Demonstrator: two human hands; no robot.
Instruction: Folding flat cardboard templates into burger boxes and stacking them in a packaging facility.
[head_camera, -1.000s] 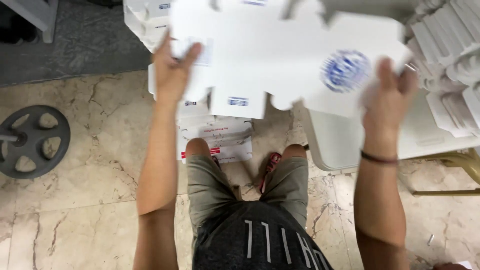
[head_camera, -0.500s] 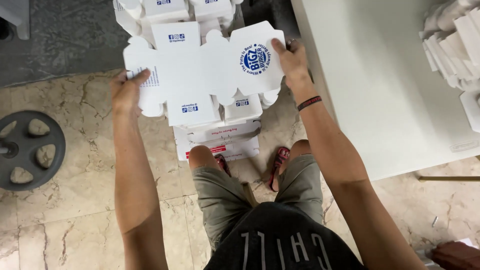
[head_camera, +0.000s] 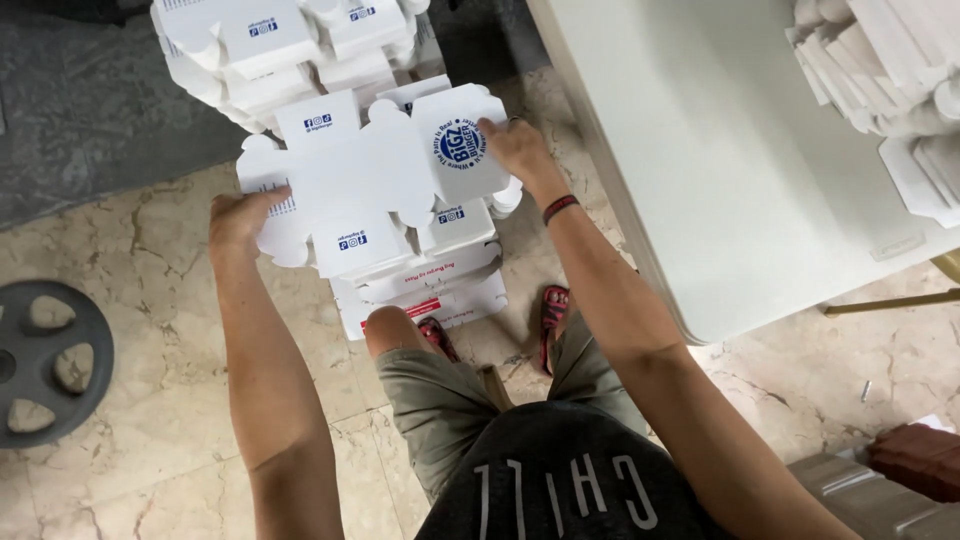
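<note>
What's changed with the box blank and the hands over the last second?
The flat box blank came down from over the table and now sits low, above the floor stack. The left hand and right hand kept their grip on its opposite edges throughout. The stack, table and grey wheel stayed put.

White table (head_camera: 720, 200) blocks right; box stacks (head_camera: 300, 50) ahead; marble floor (head_camera: 140, 340) open left.

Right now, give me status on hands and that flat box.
Left hand and right hand grip opposite edges of the flat box. Box unfolded, above the stack. Table close right.
</note>
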